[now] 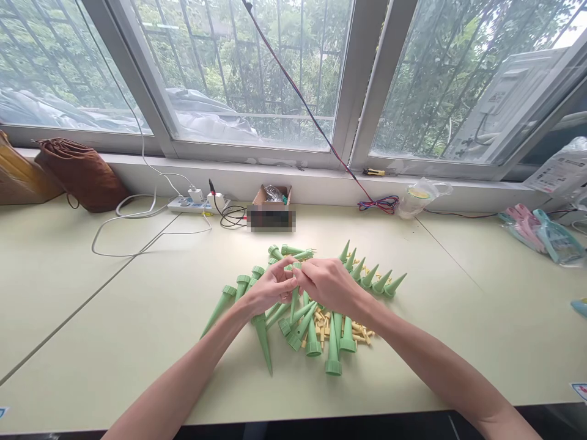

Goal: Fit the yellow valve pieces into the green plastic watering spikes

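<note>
My left hand (271,286) is closed around a green plastic watering spike (294,304), its ribbed cap up and its point down. At the cap, the fingers of my right hand (328,282) are pinched together; they hide whether a small part sits between them. Around and below both hands lie several more green watering spikes (333,354), pointing various ways. Beneath them is a heap of small yellow valve pieces (323,326). Right of my right hand, several spikes (369,276) stand in a row with their points up.
Along the back of the table (92,342) are a power strip (190,205) with white cables, a small cardboard box (272,194) and a clear plastic bag (418,197). A brown drawstring bag (80,174) sits at the left. Pink and blue plastic items (545,232) lie at the right.
</note>
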### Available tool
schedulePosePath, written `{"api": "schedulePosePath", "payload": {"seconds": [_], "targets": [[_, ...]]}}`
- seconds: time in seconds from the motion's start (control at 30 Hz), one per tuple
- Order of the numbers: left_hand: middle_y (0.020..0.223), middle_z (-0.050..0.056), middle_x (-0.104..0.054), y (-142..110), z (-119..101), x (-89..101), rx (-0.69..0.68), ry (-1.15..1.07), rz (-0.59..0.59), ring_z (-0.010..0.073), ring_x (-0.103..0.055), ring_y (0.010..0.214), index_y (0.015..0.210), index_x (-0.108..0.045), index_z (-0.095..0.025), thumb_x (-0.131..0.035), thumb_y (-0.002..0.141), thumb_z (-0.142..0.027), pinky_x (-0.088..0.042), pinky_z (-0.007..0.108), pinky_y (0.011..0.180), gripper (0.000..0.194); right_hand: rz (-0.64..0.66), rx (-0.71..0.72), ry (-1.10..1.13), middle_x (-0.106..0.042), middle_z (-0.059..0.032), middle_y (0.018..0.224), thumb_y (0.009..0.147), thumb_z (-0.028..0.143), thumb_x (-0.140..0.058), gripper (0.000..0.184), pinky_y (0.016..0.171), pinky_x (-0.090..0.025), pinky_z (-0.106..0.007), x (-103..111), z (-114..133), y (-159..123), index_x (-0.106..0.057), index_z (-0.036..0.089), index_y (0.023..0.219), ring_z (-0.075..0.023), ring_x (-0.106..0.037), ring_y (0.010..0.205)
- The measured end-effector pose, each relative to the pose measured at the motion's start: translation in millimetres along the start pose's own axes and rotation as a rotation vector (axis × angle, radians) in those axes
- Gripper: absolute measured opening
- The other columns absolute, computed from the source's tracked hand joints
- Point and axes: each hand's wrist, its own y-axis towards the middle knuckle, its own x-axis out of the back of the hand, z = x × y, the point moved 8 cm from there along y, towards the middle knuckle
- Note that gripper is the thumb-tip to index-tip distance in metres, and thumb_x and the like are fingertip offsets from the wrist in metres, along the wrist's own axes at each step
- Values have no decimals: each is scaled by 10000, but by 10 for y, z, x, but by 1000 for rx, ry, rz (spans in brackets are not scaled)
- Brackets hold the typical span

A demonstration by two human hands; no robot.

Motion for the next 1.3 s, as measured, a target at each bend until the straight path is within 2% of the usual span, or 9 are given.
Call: {"api": "schedulePosePath", "payload": {"seconds": [0.4, 0.67, 0.8, 0.9, 0.97, 1.07, 1.17, 1.3], "targets": [[568, -81, -527, 9, 7, 32, 10, 43, -53, 36, -356, 398, 1053, -515, -231, -811, 737, -442, -306, 169, 402, 482, -25, -39, -30, -616, -47, 604, 1033, 217, -346, 443, 505, -313, -283, -12, 14, 4, -586, 143, 668, -118, -451, 493], [614, -67, -563, 5, -17, 2, -25, 41, -16, 26, -381, 421, 1060, -499, -219, -774, 793, -415, -297, 139, 408, 431, -28, -90, -2, -623, -34, 609, 1027, 226, -376, 413, 526, -313, -270, -10, -23, 9, -565, 154, 667, -114, -462, 503], [650, -44, -602, 4, -52, -32, -37, 55, -12, 26, -438, 428, 996, -517, -202, -751, 817, -413, -306, 132, 408, 363, -5, -137, 29, -621, -23, 611, 1028, 245, -392, 411, 558, -335, -260, -8, -96, 10, -545, 164, 655, -115, -487, 525], [664, -46, -609, 11, -78, -9, -52, 16, -80, 29, -468, 427, 954, -507, -195, -763, 807, -401, -318, 131, 395, 359, 24, -172, 96, -633, -22, 637, 1041, 292, -391, 433, 596, -363, -250, 4, -156, 15, -537, 168, 652, -114, -521, 560], [689, -54, -615, 11, -111, 58, -85, -56, -183, 32, -486, 435, 969, -492, -203, -790, 783, -375, -357, 136, 398, 391, 40, -201, 118, -635, -21, 653, 1045, 339, -390, 424, 592, -365, -249, 27, -181, 17, -551, 169, 690, -117, -524, 568], [754, -47, -643, -8, -166, 167, -137, -175, -341, 44, -535, 474, 998, -462, -210, -840, 730, -316, -430, 150, 431, 475, 73, -233, 160, -631, -5, 662, 1035, 401, -414, 320, 574, -369, -247, 48, -173, 9, -594, 169, 907, -127, -525, 562], [762, -34, -653, -25, -209, 210, -159, -259, -425, 64, -581, 512, 995, -447, -197, -887, 661, -262, -480, 165, 464, 556, 126, -181, 223, -675, -23, 770, 1012, 399, -479, 277, 608, -410, -256, 14, -93, 4, -555, 164, 1135, -149, -584, 642], [720, -35, -640, -32, -190, 218, -137, -322, -478, 74, -597, 517, 1061, -456, -181, -857, 696, -199, -513, 174, 491, 543, 144, -79, 215, -695, -77, 979, 977, 315, -565, 245, 670, -459, -286, -44, -30, 9, -562, 170, 1175, -165, -611, 732]]}}
